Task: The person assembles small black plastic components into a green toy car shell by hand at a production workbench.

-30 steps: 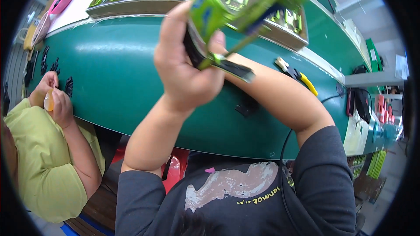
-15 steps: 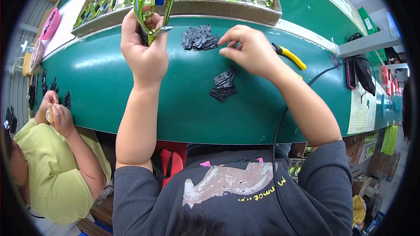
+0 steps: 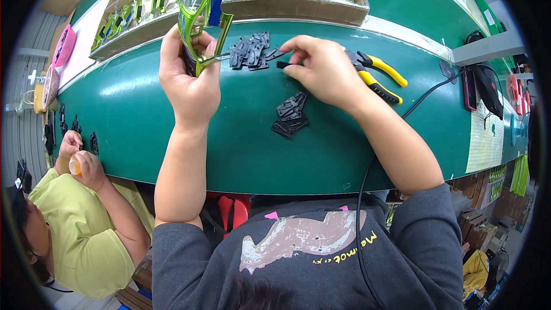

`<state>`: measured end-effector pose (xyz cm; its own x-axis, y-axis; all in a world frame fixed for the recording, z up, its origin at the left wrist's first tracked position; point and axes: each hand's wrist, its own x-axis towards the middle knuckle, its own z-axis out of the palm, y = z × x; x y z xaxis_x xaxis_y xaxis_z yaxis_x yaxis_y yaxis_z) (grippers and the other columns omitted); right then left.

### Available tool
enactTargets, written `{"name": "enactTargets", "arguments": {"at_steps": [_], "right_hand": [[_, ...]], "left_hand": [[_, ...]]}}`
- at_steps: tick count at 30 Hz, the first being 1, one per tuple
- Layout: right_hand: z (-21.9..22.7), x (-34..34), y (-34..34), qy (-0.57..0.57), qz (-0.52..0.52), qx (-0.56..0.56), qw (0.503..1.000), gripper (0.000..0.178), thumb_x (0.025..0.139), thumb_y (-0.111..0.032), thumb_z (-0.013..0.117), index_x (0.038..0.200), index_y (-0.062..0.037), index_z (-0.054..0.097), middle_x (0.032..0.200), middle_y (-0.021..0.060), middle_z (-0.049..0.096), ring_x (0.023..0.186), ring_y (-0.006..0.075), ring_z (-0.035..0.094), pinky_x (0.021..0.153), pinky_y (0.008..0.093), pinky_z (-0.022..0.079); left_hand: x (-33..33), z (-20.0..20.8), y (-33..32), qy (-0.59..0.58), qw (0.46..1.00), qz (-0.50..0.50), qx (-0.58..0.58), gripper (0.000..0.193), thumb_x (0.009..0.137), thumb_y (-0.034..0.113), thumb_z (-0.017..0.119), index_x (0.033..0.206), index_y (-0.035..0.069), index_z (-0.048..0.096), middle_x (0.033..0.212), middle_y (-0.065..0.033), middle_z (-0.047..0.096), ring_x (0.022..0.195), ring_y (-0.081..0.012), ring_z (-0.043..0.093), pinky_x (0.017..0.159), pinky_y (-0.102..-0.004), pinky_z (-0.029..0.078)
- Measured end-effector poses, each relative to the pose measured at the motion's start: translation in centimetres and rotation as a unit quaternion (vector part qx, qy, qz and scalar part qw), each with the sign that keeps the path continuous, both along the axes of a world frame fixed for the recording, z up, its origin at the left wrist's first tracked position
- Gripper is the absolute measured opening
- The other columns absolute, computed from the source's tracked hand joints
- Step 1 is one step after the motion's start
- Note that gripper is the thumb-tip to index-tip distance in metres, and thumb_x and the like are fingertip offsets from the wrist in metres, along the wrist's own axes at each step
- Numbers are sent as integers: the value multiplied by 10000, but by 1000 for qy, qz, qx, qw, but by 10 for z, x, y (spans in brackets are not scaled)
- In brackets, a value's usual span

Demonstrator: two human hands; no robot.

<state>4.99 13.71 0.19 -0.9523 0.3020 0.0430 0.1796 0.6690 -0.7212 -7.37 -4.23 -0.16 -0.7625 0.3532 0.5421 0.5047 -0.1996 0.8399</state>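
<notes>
My left hand is closed around the lower end of a lime-green plastic shell that looks like a toy car body with blue on it. The shell stands upright above the bench, near the carton. With thumb and fingertips, my right hand pinches a small black plastic part. Just left of those fingertips lies a pile of similar black parts. Nearer to me, a smaller cluster of black parts rests on the green bench.
Pliers with yellow-black handles lie right of my right hand. A carton of green shells spans the far edge. A black cable runs over the bench. At left, a co-worker's hands handle small items beside a pink basket.
My right hand has shifted slightly left and down, and a black part now shows in its fingertips. The pliers are more exposed. The green shell has turned and shifted a little to the right.
</notes>
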Motion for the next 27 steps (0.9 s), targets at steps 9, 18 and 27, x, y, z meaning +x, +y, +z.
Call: {"name": "enactTargets", "arguments": {"at_steps": [9,18,27], "right_hand": [[25,71,4,38,-99,-198,975,188,825,-35,691,1008,-27,734,794,-3,634,706,59,559,668,216,461],[30,80,19,158,-89,-334,925,168,846,35,684,995,13,610,922,58,652,753,75,632,722,209,534],[28,81,23,172,26,-215,961,163,813,4,711,975,-8,726,891,54,671,767,101,639,702,232,520]], "left_hand": [[21,-4,5,12,996,-46,-71,435,880,-27,646,1292,-8,509,937,-22,610,813,-65,548,736,-191,443],[32,-8,1,121,949,-213,-200,644,683,-107,602,1315,-20,509,1190,-162,603,1097,-288,600,985,-326,435],[48,-3,10,184,911,-324,-180,768,735,-90,682,1427,18,367,948,-167,647,777,-319,649,697,-359,524]]}}
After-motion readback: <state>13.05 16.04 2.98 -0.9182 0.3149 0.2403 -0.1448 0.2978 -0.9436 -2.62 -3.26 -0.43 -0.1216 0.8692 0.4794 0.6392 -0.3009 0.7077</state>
